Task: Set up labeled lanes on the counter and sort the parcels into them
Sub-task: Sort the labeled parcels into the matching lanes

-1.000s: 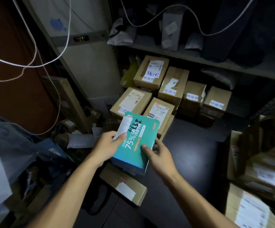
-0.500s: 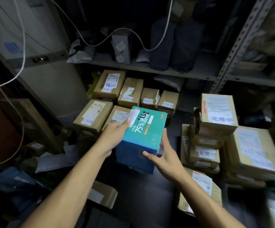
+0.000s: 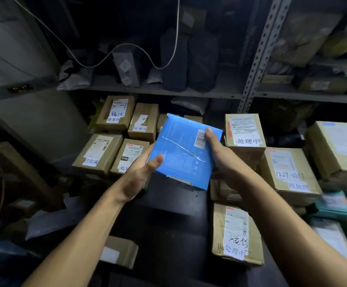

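Blue parcel (image 3: 184,151) now flipped plain-side up, gripped between left hand (image 3: 139,175) and right hand (image 3: 222,156).

This is a dim parcel storeroom or courier depot. Taped cardboard boxes (image 3: 244,132) with shipping labels and handwritten status stickers crowd a dark tabletop (image 3: 168,224). Behind them a perforated metal shelf rack (image 3: 257,59) holds grey mailer bags (image 3: 202,59) and more packages, with loose white cables (image 3: 127,48) hanging across.
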A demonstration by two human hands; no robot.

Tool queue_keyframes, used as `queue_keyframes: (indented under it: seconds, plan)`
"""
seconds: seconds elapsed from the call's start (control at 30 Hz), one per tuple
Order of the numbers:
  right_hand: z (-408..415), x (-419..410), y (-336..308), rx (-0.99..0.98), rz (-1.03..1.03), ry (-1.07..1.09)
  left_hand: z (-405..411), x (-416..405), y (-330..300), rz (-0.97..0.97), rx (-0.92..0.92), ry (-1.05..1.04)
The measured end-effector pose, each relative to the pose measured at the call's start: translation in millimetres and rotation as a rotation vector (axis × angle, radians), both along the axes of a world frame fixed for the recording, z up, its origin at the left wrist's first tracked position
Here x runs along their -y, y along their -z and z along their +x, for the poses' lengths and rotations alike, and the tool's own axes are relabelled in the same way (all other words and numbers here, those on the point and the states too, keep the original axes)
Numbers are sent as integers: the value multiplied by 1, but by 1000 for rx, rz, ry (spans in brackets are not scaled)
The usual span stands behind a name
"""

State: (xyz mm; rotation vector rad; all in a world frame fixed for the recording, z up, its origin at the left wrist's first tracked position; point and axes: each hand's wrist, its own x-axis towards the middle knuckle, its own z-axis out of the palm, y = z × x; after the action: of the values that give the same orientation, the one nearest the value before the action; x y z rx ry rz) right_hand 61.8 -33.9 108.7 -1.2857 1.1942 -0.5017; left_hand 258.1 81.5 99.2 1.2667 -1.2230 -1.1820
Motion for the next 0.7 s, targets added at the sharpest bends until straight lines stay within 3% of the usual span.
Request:
queue_keyframes:
  seconds: [0.07, 0.2, 0.37, 0.7]
  plan:
    - [2, 4, -3, -27, 36, -13, -2, -5, 2, 9, 39, 11]
    - [0, 4, 1, 101, 95, -36, -9, -9, 9, -5, 148, -119]
    - [3, -15, 7, 44, 10, -178, -6, 0, 14, 140, 271, -426]
    - [6, -26, 22, -76, -185, -206, -3, 16, 5, 227, 394, -534]
